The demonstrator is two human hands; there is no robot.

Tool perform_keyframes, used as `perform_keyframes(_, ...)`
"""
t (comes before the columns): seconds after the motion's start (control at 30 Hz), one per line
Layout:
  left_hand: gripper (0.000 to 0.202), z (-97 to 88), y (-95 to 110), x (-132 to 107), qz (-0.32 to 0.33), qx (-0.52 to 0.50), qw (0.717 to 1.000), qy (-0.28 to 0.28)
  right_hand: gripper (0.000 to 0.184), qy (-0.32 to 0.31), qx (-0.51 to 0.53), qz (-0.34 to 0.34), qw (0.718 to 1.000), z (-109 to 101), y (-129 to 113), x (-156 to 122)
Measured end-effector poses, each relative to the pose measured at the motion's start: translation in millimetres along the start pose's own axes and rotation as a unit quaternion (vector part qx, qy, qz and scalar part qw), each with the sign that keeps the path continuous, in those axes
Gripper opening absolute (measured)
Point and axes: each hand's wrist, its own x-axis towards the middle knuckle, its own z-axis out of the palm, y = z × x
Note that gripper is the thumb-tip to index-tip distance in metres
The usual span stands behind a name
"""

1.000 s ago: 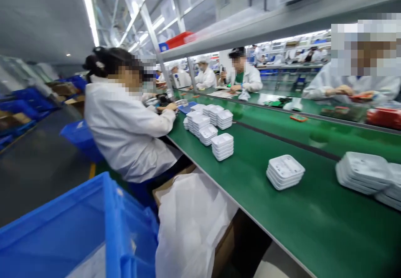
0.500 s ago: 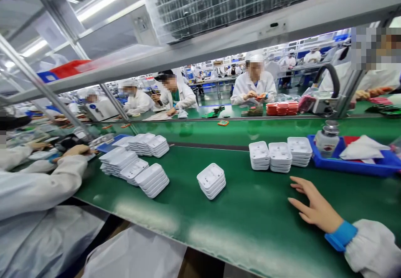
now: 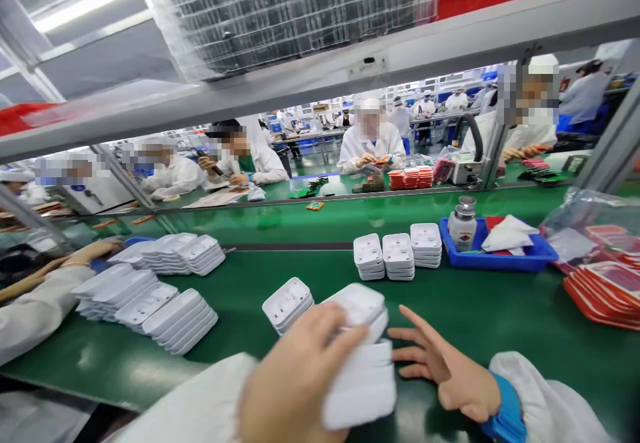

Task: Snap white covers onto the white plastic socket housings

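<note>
The room is a workshop with people in white coats seated beyond a green tabletop (image 3: 280, 263). The left hand (image 3: 295, 370), blurred, is closed around a stack (image 3: 363, 386) of white cases at the near side; its upper pieces sit out of line with those below. Whether the stack touches the tabletop cannot be determined. The right hand (image 3: 440, 366), blue band (image 3: 507, 406) at the wrist, has fingers spread just beside the stack; contact cannot be confirmed. A second stack (image 3: 284, 301) stands just behind the left hand. Further white stacks (image 3: 145, 303) lie at left, near a co-worker's sleeve (image 3: 40, 303). At the far right, a blue tray (image 3: 500, 262) contains a bottle (image 3: 460, 226), with red cases (image 3: 603, 296) nearby.
</note>
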Motion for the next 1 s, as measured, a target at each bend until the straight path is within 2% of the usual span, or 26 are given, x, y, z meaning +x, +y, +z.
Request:
perform_keyframes(0.03, 0.056, 14.4, -1, 13, 0.032, 0.003, 0.999, 0.011, 0.127, 0.003, 0.007, -0.027, 1.0, -3, -1, -1)
perform_keyframes(0.1, 0.054, 50.8, -4, 37, 0.116, 0.008, 0.992, 0.047, 0.125, 0.05, -0.038, -0.052, 0.997, -12, -4, -3)
perform_keyframes(0.17, 0.049, 88.2, -8, 51, 0.19, -0.002, 0.977, 0.092, 0.118, 0.124, -0.109, -0.021, 0.986, -22, -6, -6)
perform_keyframes(0.23, 0.044, 117.0, -11, 56, 0.209, -0.036, 0.969, 0.13, 0.113, 0.184, -0.157, 0.015, 0.97, -31, -6, -7)
perform_keyframes(0.3, 0.041, 132.8, -14, 55, 0.194, -0.079, 0.967, 0.148, 0.115, 0.217, -0.179, 0.01, 0.96, -37, -5, -4)
perform_keyframes(0.37, 0.042, 137.3, -17, 51, 0.173, -0.117, 0.966, 0.153, 0.116, 0.231, -0.195, -0.005, 0.953, -40, -2, 1)
perform_keyframes(0.47, 0.047, 133.8, -22, 49, 0.139, -0.148, 0.964, 0.174, 0.107, 0.246, -0.23, -0.012, 0.941, -44, 3, 12)
perform_keyframes(0.6, 0.039, 128.2, -29, 52, 0.066, -0.179, 0.967, 0.171, 0.1, 0.262, -0.307, -0.039, 0.914, -49, 8, 23)
perform_keyframes(0.73, 0.029, 127.4, -33, 50, -0.005, -0.214, 0.962, 0.166, 0.093, 0.259, -0.399, -0.077, 0.876, -50, 3, 25)
perform_keyframes(0.83, 0.031, 129.3, -35, 48, -0.047, -0.221, 0.958, 0.178, 0.081, 0.248, -0.445, -0.09, 0.856, -46, -6, 23)
perform_keyframes(1.0, 0.042, 132.8, -42, 46, -0.052, -0.286, 0.948, 0.133, 0.07, 0.248, -0.486, -0.098, 0.832, -41, -15, 14)
